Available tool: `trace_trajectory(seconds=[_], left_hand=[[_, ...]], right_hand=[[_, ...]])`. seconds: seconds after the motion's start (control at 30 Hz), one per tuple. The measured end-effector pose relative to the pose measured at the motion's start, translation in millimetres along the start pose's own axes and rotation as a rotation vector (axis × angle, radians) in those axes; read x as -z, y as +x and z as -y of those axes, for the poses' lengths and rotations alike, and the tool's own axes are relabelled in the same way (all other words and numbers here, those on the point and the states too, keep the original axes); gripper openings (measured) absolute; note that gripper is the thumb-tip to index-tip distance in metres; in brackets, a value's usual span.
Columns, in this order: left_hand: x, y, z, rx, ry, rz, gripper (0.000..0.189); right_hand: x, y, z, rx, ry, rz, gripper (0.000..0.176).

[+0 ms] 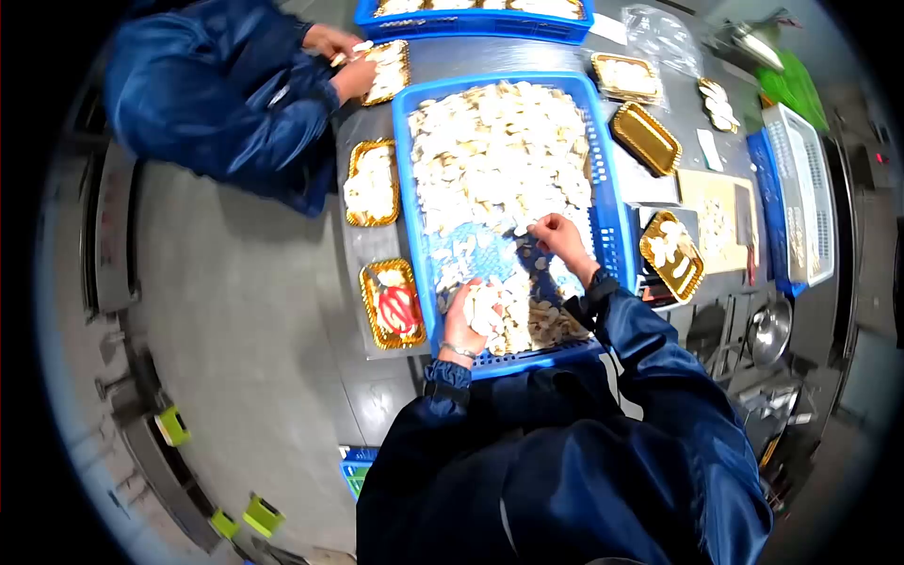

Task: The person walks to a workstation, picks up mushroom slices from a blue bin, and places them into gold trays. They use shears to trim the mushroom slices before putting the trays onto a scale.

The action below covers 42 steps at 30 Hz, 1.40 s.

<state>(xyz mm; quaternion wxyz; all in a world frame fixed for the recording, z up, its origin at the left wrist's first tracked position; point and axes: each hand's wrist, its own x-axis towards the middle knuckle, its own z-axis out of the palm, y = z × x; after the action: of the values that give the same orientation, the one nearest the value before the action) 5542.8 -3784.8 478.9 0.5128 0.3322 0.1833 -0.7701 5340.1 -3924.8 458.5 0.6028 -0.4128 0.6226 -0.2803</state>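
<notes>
A large blue plastic crate (619, 226) in front of me holds a thick heap of pale, thin slices (499, 141), which look like sliced mushroom. At its near end, my left hand (461, 322) is cupped around a bunch of pale slices (483, 309). My right hand (563, 243) is over the crate's middle, thumb and fingertips pinched on a single pale slice (523, 229). Between the hands, the blue crate bottom shows through scattered slices. Beside the crate on the right, a gold tray (672, 256) with a few slices sits tilted on a dark surface.
Left of the crate stand a filled gold tray (372, 184) and another with a red item (395, 309). A co-worker's hands (344, 61) work over a gold tray at upper left. Rightward lie a gold tray (646, 138), a cutting board (702, 193) and a knife (744, 221).
</notes>
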Motion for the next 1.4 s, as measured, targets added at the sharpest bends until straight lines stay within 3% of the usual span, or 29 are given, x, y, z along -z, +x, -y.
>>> trace_trajectory(seconds=[0.07, 0.1, 0.17, 0.3, 0.43, 0.5, 0.57, 0.63, 0.73, 0.83, 0.93, 1.1, 1.23, 1.4], left_hand=[[-3, -2, 1, 0.017, 0.106, 0.009, 0.022], [-9, 3, 3, 0.034, 0.079, -0.084, 0.022], [-6, 8, 7, 0.103, 0.129, 0.049, 0.022], [-23, 9, 25, 0.153, 0.135, -0.026, 0.023], [-47, 8, 52, 0.166, 0.236, 0.021, 0.024], [-68, 9, 71, 0.206, 0.237, 0.097, 0.024], [-85, 18, 98, 0.211, 0.279, 0.113, 0.026], [-100, 31, 130, 0.207, 0.327, 0.093, 0.027], [-128, 39, 176, 0.287, 0.335, 0.201, 0.028], [-149, 41, 213, 0.352, 0.324, 0.271, 0.032], [-166, 54, 238, 0.254, 0.487, 0.302, 0.033], [-199, 84, 266, 0.092, 0.471, 0.37, 0.032], [-197, 94, 258, 0.022, 0.76, 0.1, 0.051], [-197, 93, 240, -0.106, 0.838, 0.128, 0.055]], right_hand=[[10, -29, 6, -0.019, 0.065, 0.025, 0.019], [18, -42, 9, -0.02, 0.132, 0.065, 0.019], [38, -66, 11, -0.029, 0.203, 0.08, 0.019], [94, -107, 16, 0.135, 0.138, -0.33, 0.016], [182, -136, 1, 0.078, 0.261, -0.541, 0.017], [220, -139, -27, 0.034, 0.097, -0.599, 0.021], [247, -144, -42, 0.15, -0.169, -0.844, 0.034], [268, -171, -39, -0.014, -0.346, -0.92, 0.037], [288, -176, -68, -0.02, -0.411, -0.878, 0.038], [286, -165, -92, 0.026, -0.346, -0.691, 0.043], [278, -159, -93, 0.073, -0.365, -0.678, 0.041], [269, -156, -83, 0.06, -0.288, -0.638, 0.035], [268, -152, -88, 0.098, -0.276, -0.63, 0.035], [271, -147, -91, 0.12, -0.31, -0.606, 0.034]])
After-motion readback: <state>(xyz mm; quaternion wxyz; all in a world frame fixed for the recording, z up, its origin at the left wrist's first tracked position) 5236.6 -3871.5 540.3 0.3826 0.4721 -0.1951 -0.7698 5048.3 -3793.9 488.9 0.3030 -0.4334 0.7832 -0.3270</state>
